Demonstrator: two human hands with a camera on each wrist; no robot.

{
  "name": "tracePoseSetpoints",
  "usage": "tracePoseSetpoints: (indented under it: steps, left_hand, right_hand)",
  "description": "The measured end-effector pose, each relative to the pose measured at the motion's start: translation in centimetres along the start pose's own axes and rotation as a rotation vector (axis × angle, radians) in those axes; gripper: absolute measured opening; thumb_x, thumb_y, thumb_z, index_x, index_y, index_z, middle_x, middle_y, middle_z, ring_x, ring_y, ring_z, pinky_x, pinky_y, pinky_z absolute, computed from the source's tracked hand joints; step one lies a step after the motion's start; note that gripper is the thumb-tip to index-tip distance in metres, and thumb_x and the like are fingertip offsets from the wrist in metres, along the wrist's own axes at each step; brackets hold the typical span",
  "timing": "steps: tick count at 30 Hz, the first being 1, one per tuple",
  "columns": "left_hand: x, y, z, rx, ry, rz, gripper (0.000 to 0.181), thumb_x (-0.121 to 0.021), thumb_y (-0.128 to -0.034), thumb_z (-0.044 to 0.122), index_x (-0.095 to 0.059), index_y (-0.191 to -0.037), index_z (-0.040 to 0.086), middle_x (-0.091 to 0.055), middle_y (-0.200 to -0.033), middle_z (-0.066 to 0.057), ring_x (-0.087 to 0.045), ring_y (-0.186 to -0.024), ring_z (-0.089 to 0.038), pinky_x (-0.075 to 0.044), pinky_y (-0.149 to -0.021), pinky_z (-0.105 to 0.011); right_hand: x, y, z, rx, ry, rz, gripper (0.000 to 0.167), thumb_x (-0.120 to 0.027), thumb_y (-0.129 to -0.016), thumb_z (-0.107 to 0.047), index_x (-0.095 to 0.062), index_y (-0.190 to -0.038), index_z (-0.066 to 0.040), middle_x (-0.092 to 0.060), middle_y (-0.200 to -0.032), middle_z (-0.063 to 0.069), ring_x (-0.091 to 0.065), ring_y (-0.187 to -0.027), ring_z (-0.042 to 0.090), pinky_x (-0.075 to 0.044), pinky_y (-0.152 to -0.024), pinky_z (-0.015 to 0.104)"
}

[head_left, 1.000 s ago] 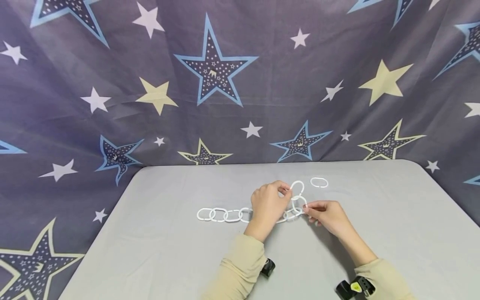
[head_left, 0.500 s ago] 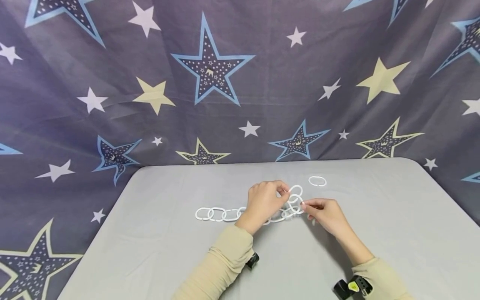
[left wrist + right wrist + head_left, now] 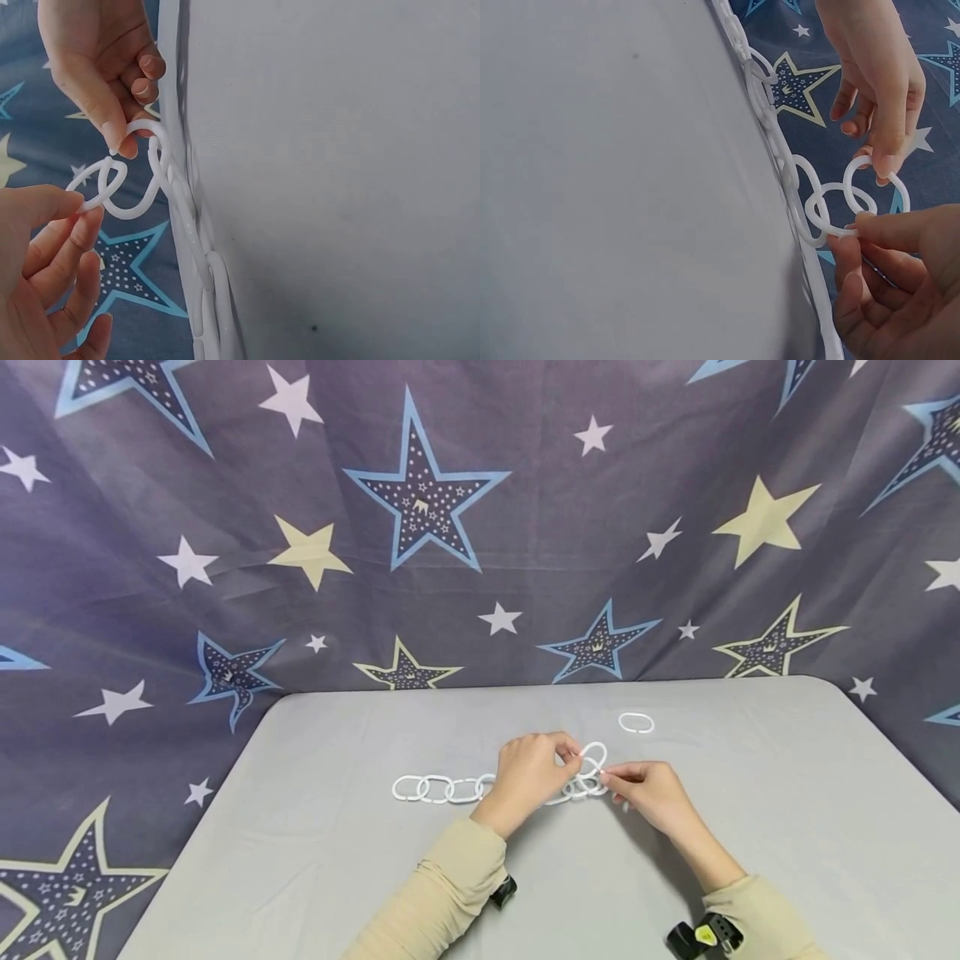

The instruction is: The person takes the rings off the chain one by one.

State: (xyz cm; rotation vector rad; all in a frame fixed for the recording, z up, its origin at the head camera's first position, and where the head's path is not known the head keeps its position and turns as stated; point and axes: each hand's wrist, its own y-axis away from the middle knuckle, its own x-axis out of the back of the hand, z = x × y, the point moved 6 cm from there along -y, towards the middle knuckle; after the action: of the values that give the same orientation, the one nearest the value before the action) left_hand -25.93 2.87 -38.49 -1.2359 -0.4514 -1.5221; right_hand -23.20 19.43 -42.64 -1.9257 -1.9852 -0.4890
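Observation:
A chain of white oval plastic links (image 3: 449,790) lies across the grey table, and its right end is lifted between two hands. Thumb and fingertips of my left hand (image 3: 531,774) pinch the end link (image 3: 597,744). My right hand (image 3: 651,795) pinches the neighbouring link (image 3: 819,216) between thumb and finger. In the right wrist view these two links pass through each other. The left wrist view shows the held link's small gap beside the right thumb. My left hand and wrist hide the middle of the chain in the head view.
One loose white link (image 3: 636,713) lies on the table (image 3: 315,860) behind the right hand. A dark curtain (image 3: 540,543) with star prints hangs along the table's back edge. A black wrist camera (image 3: 504,892) sits under the left sleeve, another on the right wrist.
Both raised links have come down closer to the rest of the chain. My left hand has lowered slightly and its forearm has shifted left. Both pinches stay on the links.

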Motion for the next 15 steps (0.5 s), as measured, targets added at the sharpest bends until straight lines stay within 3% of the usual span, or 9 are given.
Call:
tracePoseSetpoints:
  steps: [6,15]
  left_hand:
    - [0.11,0.09,0.06,-0.015,-0.001,0.000,0.009,-0.071,-0.0873,0.032,-0.076,-0.094,0.030,-0.068,-0.080,0.024,-0.058,-0.066,-0.004,-0.041,-0.061,-0.022]
    - [0.01,0.17,0.47,-0.085,-0.025,-0.017,0.011,-0.072,-0.0869,0.032,-0.076,-0.097,0.030,-0.069,-0.083,0.023,-0.056,-0.066,-0.001,-0.042,-0.064,-0.022]
  right_hand:
    - [-0.03,-0.16,0.22,-0.019,0.016,0.009,0.023,-0.072,-0.089,-0.012,-0.073,-0.100,0.008,-0.066,-0.064,0.006,-0.057,-0.055,0.015,-0.048,-0.052,0.026]
    - [0.15,-0.08,0.30,-0.037,0.028,0.027,0.023,-0.074,-0.088,-0.015,-0.075,-0.098,0.006,-0.066,-0.064,0.006,-0.058,-0.057,0.016,-0.048,-0.052,0.027]
